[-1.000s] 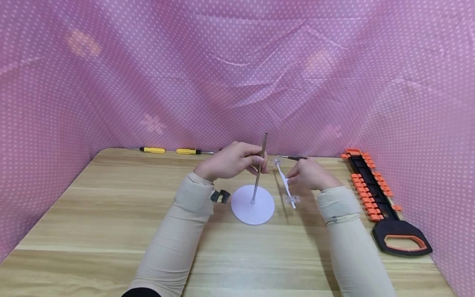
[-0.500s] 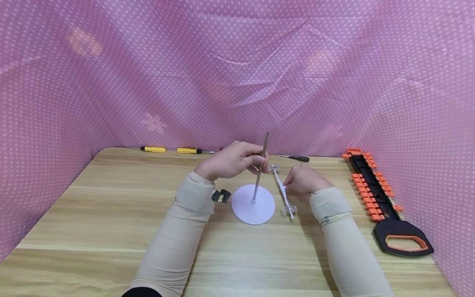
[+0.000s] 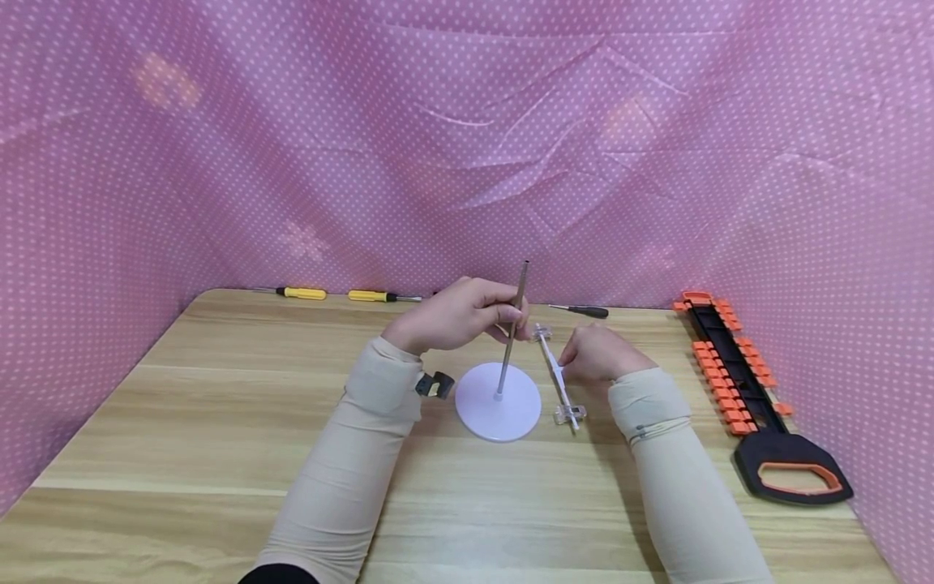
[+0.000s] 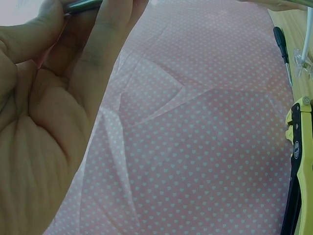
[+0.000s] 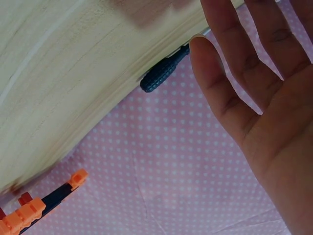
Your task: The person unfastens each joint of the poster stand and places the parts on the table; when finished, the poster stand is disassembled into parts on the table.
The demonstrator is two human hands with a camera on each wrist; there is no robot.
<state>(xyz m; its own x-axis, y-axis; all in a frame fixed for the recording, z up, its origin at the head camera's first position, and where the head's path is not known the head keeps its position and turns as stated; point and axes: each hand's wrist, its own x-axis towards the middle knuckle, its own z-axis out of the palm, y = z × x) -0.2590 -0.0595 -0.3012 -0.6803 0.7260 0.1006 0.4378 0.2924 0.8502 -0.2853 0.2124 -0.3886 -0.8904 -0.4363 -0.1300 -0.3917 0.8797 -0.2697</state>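
My left hand grips a slim metal pole between thumb and fingers. Upright with a slight tilt, the pole rises from a round white base on the table. In the left wrist view, part of the pole shows between the fingers. My right hand pinches the middle of a thin white bar, which lies low over the table to the right of the base. Clear plastic clips sit near both its ends. The right wrist view shows my palm and thumb; the other fingertips and the bar are out of frame.
Yellow-handled screwdrivers and a dark-handled one lie along the far edge. A black rack with orange pieces and a handle lies at the right. The left wrist view shows a yellow-and-black tool. Pink dotted cloth surrounds the table.
My right hand has lowered the white bar and shifted a little left and nearer, uncovering the dark screwdriver handle. For the last half second both hands have stayed almost still.
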